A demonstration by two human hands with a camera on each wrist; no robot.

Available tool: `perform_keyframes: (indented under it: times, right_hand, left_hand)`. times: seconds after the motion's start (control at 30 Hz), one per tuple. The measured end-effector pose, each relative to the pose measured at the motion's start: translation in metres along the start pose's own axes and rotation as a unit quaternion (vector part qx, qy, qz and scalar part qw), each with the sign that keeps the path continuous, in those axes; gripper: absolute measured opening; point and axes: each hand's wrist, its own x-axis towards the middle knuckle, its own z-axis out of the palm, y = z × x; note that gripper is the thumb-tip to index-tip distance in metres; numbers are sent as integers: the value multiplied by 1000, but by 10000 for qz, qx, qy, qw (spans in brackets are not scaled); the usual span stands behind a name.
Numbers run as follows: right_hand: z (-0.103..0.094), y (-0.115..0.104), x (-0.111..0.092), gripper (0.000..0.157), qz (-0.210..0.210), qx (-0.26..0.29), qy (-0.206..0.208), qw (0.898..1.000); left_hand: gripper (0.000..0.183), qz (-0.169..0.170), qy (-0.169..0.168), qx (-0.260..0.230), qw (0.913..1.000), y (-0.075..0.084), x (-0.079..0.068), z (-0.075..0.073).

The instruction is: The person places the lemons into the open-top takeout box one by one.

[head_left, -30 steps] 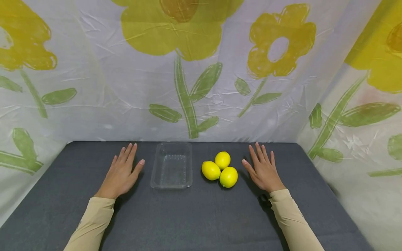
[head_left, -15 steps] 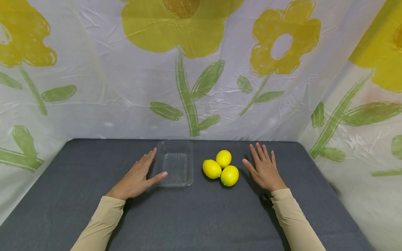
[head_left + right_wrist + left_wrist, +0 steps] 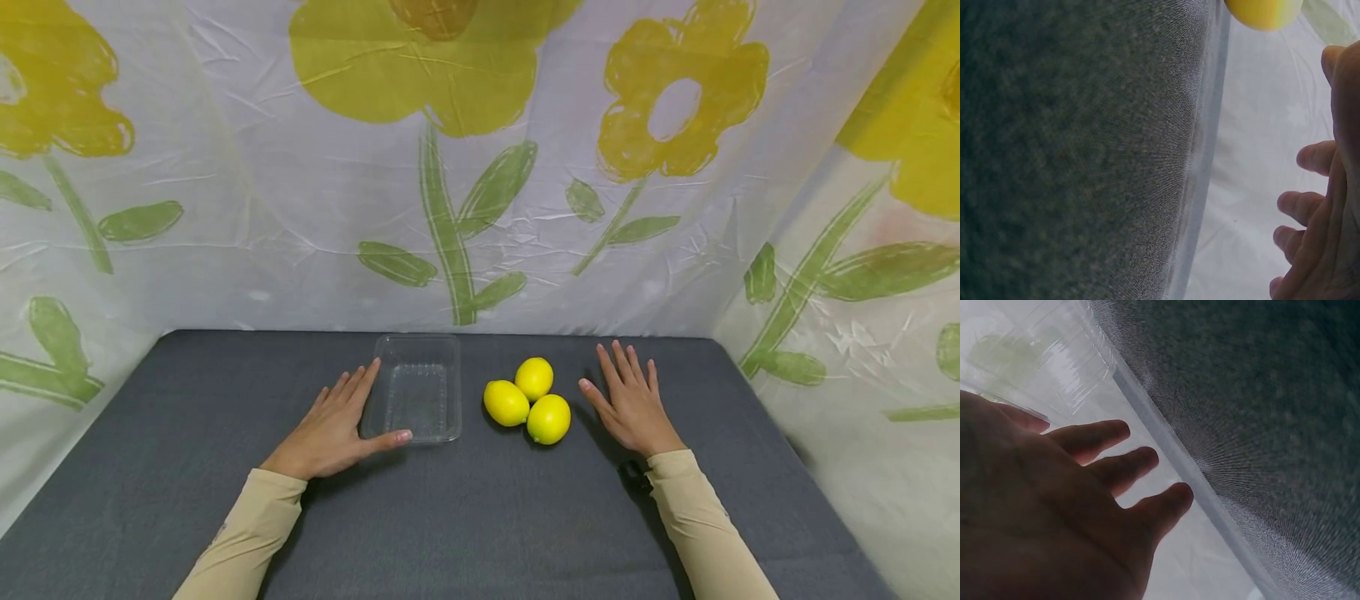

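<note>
A clear plastic container (image 3: 417, 392) sits on the dark cloth left of centre. My left hand (image 3: 326, 433) is at its left side, fingers straight and thumb spread along its near left corner. The left wrist view shows those fingers extended close to the clear container (image 3: 1075, 356); whether they touch it I cannot tell. Three yellow lemons (image 3: 506, 403) lie grouped to the right of the container. My right hand (image 3: 633, 408) is palm down to the right of the lemons, fingers spread, holding nothing. One lemon (image 3: 1266, 11) shows at the top of the right wrist view.
A dark grey cloth (image 3: 480, 517) covers the table. White sheeting (image 3: 300, 208) printed with yellow flowers hangs behind the table and at both sides. The container stands near the table's far edge.
My left hand has moved right from beside the container to its left edge, with the thumb opening out along the near corner. The right hand, lemons and container have stayed put.
</note>
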Motion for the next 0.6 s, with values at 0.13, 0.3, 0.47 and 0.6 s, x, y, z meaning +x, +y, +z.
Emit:
perform_keyframes:
  times: [0.13,0.3,0.47,0.6]
  right_hand:
    - [0,0,-1,76,24,52,17,10000]
    - [0,0,-1,77,92,24,-49,9999]
    - [-1,-1,0,77,95,41,-55,9999]
    - [-1,-1,0,77,85,65,-46,9999]
  left_hand:
    - [116,-53,31,149,9999,1,0,0]
    - [114,-69,81,205,9997,0,0,0]
    - [113,-77,114,200,9997,-1,0,1]
    - [113,-105,138,229,9996,-1,0,1]
